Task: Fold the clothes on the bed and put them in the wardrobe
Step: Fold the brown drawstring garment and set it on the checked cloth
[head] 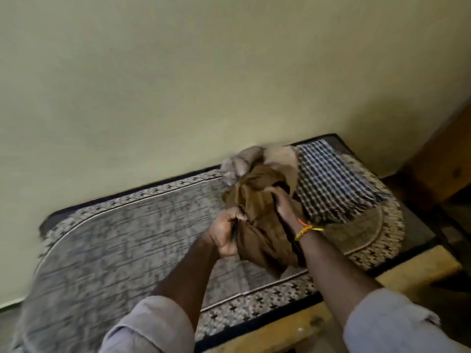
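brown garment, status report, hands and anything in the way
Left hand and right hand both gripping the brown garment, bunched, unfolded. Checked cloth and beige clothes piled right beside it on the bed. Wardrobe not in view.

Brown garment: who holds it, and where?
Both hands: left hand grips a bunched edge of the crumpled brown cloth garment; right hand clutches its upper middle.

the brown garment i hold is bunched and crumpled above the bed; a checked cloth lies folded beside it.
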